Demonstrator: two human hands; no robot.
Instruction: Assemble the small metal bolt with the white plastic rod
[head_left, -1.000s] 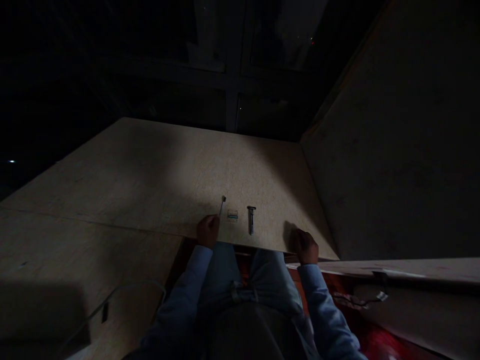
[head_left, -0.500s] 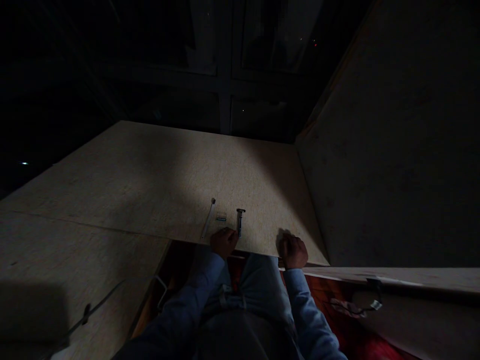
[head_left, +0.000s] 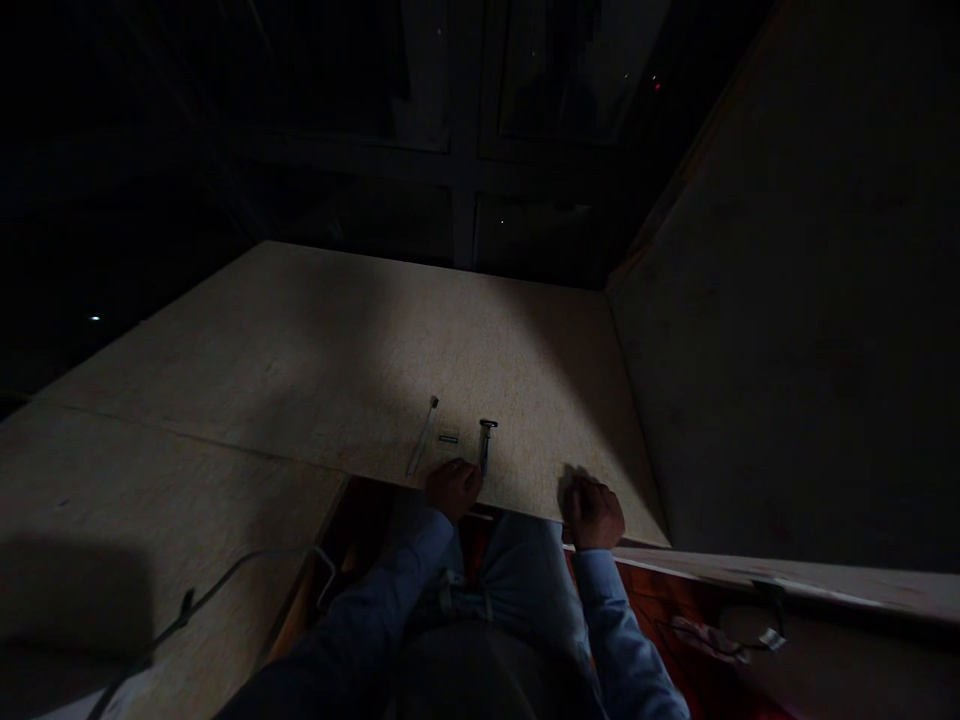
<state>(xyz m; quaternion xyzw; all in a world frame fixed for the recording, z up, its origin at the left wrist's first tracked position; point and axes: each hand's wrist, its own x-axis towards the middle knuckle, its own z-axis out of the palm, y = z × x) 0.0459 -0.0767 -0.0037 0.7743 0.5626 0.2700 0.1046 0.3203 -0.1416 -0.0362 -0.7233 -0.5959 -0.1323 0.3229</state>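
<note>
A razor (head_left: 486,450) lies on the pale tabletop with its head pointing away from me. To its left are a small dark bar-like piece (head_left: 448,439), too dim to name, and a slim toothbrush (head_left: 422,437) lying at a slant. My left hand (head_left: 454,488) rests curled at the table's front edge, its fingertips beside the lower end of the razor's handle; whether they touch it I cannot tell. Farther right, my right hand (head_left: 594,514) sits loosely closed on the edge, apart from all three items, with nothing visible in it.
The room is very dark. The tabletop (head_left: 465,330) meets a wall (head_left: 787,350) on the right and a window (head_left: 461,200) behind. A grey cable (head_left: 240,565) runs over the lower left surface. Below the right edge hangs a dark loop with a pale tag (head_left: 771,638).
The camera view has shifted slightly, so the scene sits a little farther right. Both hands and the items on the table keep their places.
</note>
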